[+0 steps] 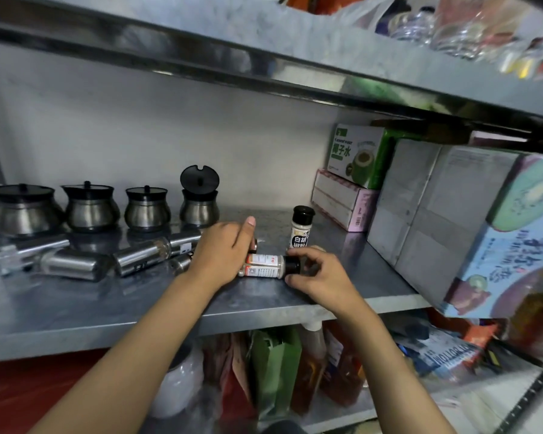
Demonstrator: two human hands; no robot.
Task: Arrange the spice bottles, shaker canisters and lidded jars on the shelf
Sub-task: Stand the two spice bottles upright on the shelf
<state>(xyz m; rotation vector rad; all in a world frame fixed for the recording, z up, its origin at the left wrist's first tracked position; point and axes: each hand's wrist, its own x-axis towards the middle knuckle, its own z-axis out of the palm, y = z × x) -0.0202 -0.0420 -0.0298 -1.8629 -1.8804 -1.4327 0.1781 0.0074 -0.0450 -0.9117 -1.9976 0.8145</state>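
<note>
On the metal shelf (pixel 76 308) two spice bottles are seen lying on their sides near the front, one just behind the other; the nearer lying spice bottle (pixel 264 270) is pinched at its black cap by the thumb and fingers of the right hand (pixel 320 277). The left hand (pixel 223 252) is laid over the base ends of both bottles, fingers curled, forefinger raised; whether a firm grip is made cannot be told. A third bottle, the upright spice bottle (pixel 301 228), is found standing just behind the right hand. Four lidded jars (pixel 91 208) are ranged along the back, one with its lid tipped up. Several shaker canisters (pixel 141 256) lie toppled to the left, close beside the left wrist. Risks are judged as follows: the upright bottle could be knocked over when the held bottle is swung up; a cap-only hold could loosen the cap; the round canisters could be set rolling toward the front edge by the left forearm
</note>
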